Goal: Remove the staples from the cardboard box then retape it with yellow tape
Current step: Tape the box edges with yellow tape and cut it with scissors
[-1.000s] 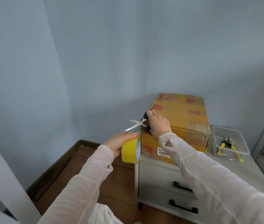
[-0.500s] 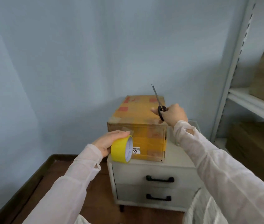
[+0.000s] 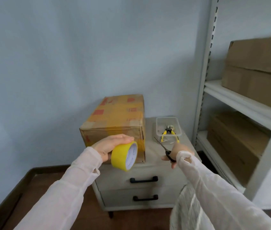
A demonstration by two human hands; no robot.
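a pale two-drawer cabinet (image 3: 148,188) sits below the right hand (image 3: 179,151); a white shelf unit (image 3: 241,100) with brown boxes (image 3: 256,72) stands to that hand's right.

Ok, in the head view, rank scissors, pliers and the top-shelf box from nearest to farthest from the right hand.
1. scissors: held in the right hand.
2. pliers: in the tray just beyond.
3. top-shelf box: up at the right.

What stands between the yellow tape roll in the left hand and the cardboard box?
Nothing visible does. The left hand holds the yellow tape roll directly in front of the cardboard box. The right hand, gripping the scissors, is off to the right of it.
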